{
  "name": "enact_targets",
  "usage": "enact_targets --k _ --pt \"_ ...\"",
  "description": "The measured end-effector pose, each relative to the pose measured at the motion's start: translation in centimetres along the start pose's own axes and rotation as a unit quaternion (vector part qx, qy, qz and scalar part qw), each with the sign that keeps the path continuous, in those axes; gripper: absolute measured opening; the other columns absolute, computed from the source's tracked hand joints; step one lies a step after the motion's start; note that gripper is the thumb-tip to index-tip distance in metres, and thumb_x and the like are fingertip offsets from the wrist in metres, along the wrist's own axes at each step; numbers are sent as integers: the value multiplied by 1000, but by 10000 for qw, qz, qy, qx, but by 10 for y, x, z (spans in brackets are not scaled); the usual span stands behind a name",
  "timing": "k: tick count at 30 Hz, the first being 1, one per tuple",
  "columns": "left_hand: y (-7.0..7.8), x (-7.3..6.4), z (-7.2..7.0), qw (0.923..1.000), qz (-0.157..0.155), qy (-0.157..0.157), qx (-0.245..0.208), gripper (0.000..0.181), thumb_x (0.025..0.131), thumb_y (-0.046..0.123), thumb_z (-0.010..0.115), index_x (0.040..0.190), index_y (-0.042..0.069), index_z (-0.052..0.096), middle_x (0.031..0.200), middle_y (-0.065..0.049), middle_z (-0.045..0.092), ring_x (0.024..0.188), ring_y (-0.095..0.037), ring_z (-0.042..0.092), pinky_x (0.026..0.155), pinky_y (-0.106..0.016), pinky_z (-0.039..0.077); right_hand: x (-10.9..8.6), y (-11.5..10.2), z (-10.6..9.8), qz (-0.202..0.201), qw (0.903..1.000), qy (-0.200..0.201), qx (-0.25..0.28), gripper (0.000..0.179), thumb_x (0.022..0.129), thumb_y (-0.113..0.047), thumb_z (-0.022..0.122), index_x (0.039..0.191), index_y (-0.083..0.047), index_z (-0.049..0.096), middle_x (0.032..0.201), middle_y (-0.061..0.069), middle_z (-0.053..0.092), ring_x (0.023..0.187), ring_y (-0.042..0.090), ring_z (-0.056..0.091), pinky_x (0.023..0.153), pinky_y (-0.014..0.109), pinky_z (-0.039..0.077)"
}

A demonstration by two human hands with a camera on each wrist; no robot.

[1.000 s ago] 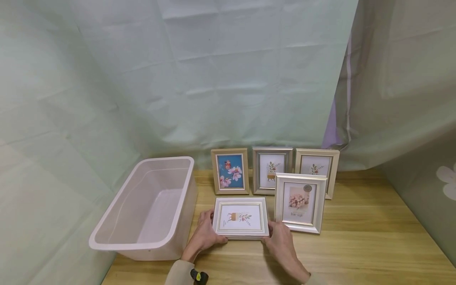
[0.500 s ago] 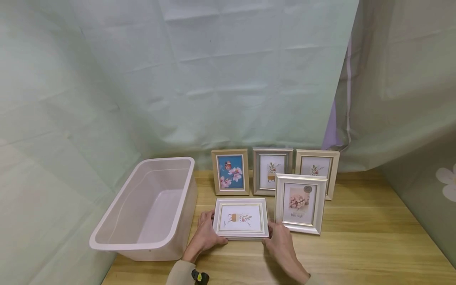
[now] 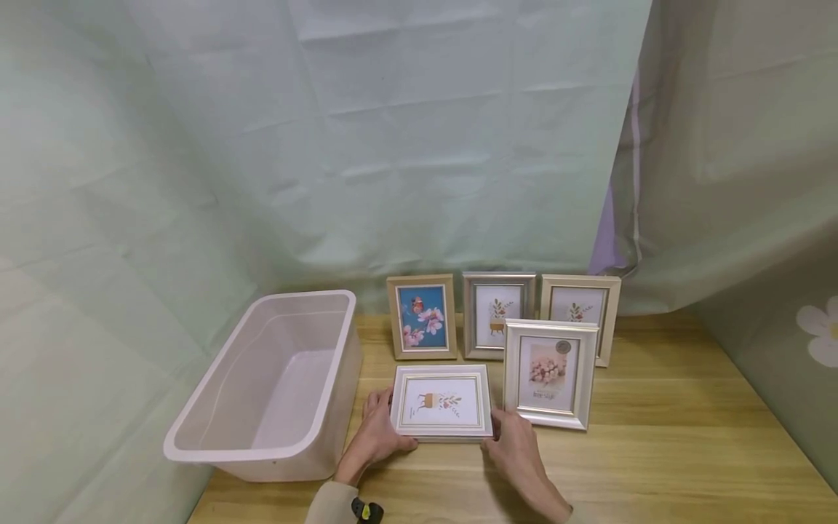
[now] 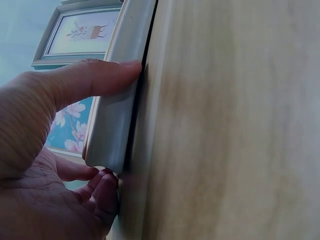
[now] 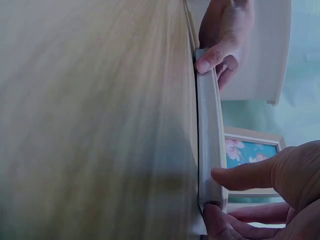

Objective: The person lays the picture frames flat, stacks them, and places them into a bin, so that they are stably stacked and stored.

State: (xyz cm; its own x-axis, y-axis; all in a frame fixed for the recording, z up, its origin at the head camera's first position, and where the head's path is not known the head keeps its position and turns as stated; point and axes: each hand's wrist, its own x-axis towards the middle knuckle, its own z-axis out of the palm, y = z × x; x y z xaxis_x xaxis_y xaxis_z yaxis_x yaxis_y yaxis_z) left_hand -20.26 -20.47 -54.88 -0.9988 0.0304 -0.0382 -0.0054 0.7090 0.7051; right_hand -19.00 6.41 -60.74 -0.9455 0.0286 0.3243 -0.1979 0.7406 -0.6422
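A white picture frame (image 3: 441, 400) with a plant-pot print lies flat on the wooden table, picture side up. My left hand (image 3: 377, 431) grips its left front corner, thumb along the front edge and fingers curled at the left side. At the opposite corner my right hand (image 3: 517, 445) pinches the frame the same way. In the left wrist view, the thumb (image 4: 102, 79) presses the frame's edge (image 4: 114, 117), close above the tabletop. The right wrist view has both hands on this edge (image 5: 209, 130). What lies under the frame is hidden.
A beige plastic tub (image 3: 337, 393) stands at the left. Behind stand a blue blossom picture frame (image 3: 396, 327), a silver frame (image 3: 471, 320) and a cream frame (image 3: 614, 313). A white frame with a pink flower print (image 3: 548, 375) stands upright near my right hand.
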Motion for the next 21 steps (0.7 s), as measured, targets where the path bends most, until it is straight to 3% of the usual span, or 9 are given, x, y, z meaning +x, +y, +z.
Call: enact_targets --k 3,8,11,15,18,21 --pt "1 -1 0 10000 -21 2 -13 119 55 9 102 158 -8 44 146 -29 49 134 -43 45 123 -66 40 -2 -1 -3 4 9999 12 162 36 61 3 87 90 -17 78 75 -4 62 70 10 54 59 28 43" --pt "1 -3 1 10000 10 32 -13 118 57 11 102 158 -9 43 150 -31 47 138 -46 43 124 -67 39 -6 -32 -40 89 9987 -214 451 30 67 2 92 88 -13 76 77 0 65 71 10 53 60 26 44" --pt "0 -5 1 9999 33 77 -77 117 57 12 101 157 -10 43 150 -32 47 138 -47 43 124 -68 39 -7 -50 -61 229 9981 -381 432 29 71 0 93 94 -9 79 81 2 71 73 12 61 64 27 53" --pt "1 -8 -1 9998 72 143 -133 116 59 13 100 157 -11 43 150 -33 47 136 -47 44 121 -67 42 -7 -56 -76 372 9971 -498 437 42 75 -4 94 115 -2 82 102 14 81 82 18 73 72 34 64" --pt "0 -9 -2 9996 19 167 -239 117 59 16 100 158 -10 43 151 -34 47 137 -48 44 121 -68 43 -9 -56 -85 530 9950 -579 609 47 75 -6 95 120 -1 81 112 17 81 86 20 75 75 35 65" --pt "-6 -8 -1 9994 45 288 -194 119 60 22 102 159 -8 43 150 -34 48 137 -49 46 120 -70 43 -10 -55 -92 641 9927 -615 815 45 75 -6 95 118 -1 81 110 15 82 86 20 75 75 32 65"
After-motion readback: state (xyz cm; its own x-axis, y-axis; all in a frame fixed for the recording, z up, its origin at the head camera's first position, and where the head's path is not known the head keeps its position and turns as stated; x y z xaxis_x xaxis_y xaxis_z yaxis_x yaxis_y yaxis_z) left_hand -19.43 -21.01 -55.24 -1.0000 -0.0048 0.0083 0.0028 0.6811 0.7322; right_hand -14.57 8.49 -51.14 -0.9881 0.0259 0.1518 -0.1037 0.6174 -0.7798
